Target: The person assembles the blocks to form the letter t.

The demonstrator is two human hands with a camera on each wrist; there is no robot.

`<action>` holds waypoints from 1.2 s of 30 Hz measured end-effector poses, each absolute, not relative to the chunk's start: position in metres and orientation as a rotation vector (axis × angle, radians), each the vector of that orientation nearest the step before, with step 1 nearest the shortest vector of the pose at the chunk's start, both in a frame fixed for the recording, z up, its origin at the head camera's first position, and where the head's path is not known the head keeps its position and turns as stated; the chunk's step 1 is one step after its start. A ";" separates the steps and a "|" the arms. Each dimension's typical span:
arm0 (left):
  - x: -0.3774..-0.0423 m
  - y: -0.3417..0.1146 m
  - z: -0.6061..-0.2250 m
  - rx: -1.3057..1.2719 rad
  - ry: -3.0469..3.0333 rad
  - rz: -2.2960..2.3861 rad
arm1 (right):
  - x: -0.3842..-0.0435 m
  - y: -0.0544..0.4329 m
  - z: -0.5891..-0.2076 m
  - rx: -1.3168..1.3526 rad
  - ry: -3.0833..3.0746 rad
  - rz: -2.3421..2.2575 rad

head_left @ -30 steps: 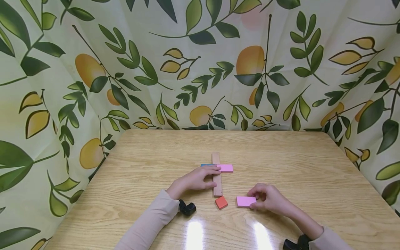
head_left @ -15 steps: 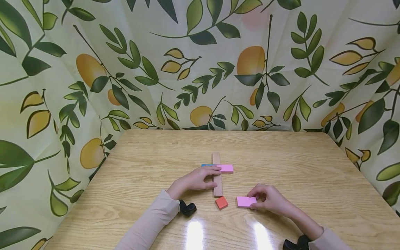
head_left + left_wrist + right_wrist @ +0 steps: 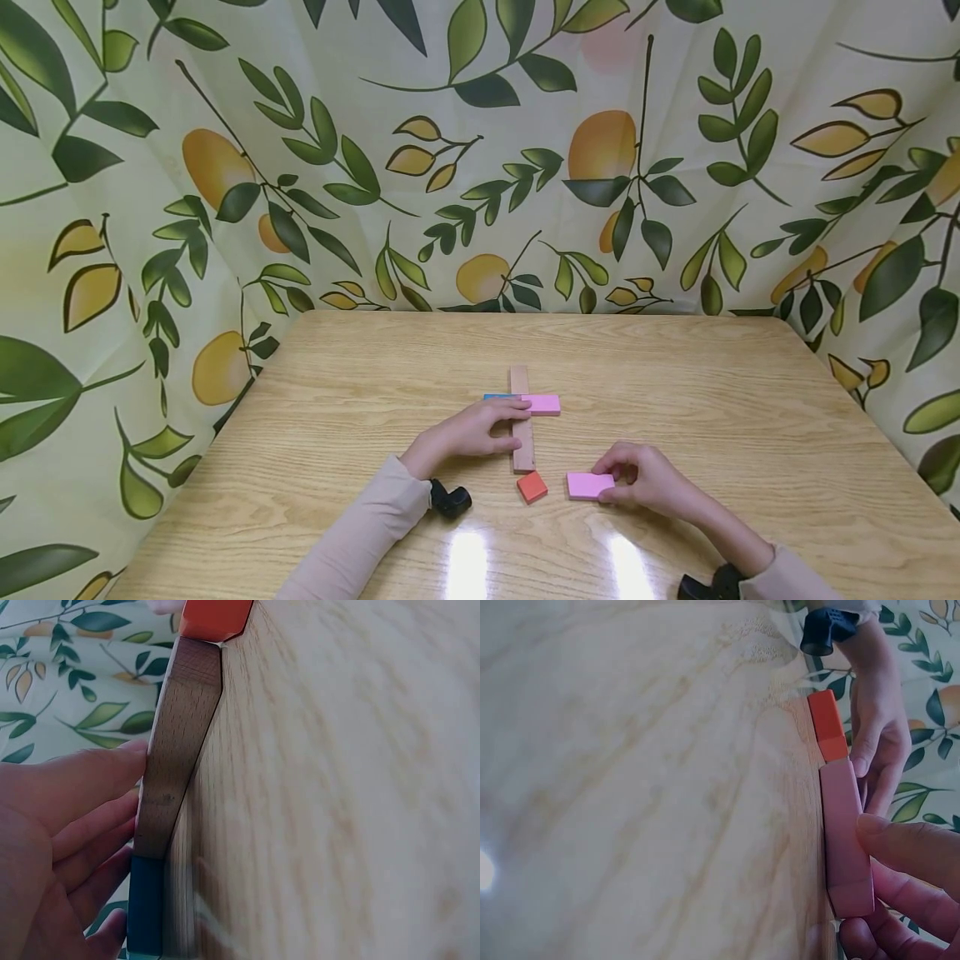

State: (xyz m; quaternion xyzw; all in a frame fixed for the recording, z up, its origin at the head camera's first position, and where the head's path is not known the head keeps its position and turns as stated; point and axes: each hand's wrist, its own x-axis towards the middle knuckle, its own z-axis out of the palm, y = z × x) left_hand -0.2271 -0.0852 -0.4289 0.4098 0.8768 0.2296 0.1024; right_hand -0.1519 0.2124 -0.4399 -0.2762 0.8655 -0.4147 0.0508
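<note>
A cross of flat blocks lies on the table: two plain wooden blocks (image 3: 522, 448) in line, with a blue block (image 3: 497, 396) on the left and a pink block (image 3: 546, 405) on the right. My left hand (image 3: 468, 427) rests over the cross, its fingers extended across the middle and partly hiding the blue block. In the left wrist view, the thumb touches the top of the near wooden block (image 3: 176, 735). My right hand (image 3: 651, 479) pinches a second pink block (image 3: 846, 832) between thumb and fingers, low over the table. Just below the cross, a red block (image 3: 532, 487) lies slightly turned.
Black wrist cameras (image 3: 450, 499) sit under both forearms, close to the tabletop (image 3: 360, 358). A leaf-and-fruit patterned cloth (image 3: 480, 167) hangs behind the table and along both sides. Two bright reflections show on the near part of the table.
</note>
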 end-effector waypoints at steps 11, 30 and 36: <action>-0.225 -0.085 -0.427 1.202 2.582 0.687 | -0.151 0.211 -0.440 -0.831 2.612 -1.270; -0.227 -0.084 -0.429 1.152 2.570 0.693 | -0.151 0.208 -0.438 -0.774 2.595 -1.254; -0.227 -0.085 -0.429 1.152 2.576 0.686 | -0.151 0.207 -0.439 -0.777 2.578 -1.258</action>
